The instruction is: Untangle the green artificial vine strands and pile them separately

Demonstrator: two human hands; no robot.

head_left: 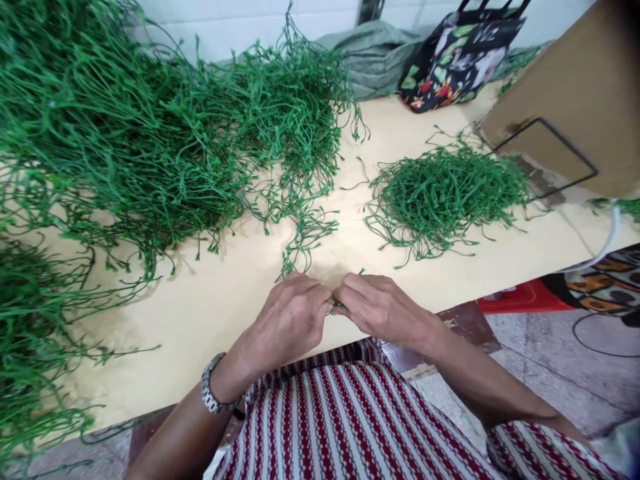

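Observation:
Near the table's front edge my left hand (pixel 294 319) and my right hand (pixel 377 303) meet fingertip to fingertip. Both are closed in a pinch on a small green stem (pixel 340 305), which looks like an artificial plant piece; most of it is hidden by the fingers. A green tip pokes up behind the right hand. Just beyond my left hand lie a few loose green stems (pixel 305 237), trailing from a large heap of stems (pixel 165 133) at the left and back. A smaller pile of stems (pixel 450 193) sits beyond my right hand.
Another heap of stems (pixel 30 333) covers the table's left end. At the right stand a cardboard box (pixel 570 93) and a thin black wire frame (pixel 575 150). A floral bag (pixel 460 57) and a grey-green cloth (pixel 375 60) rest along the tiled wall.

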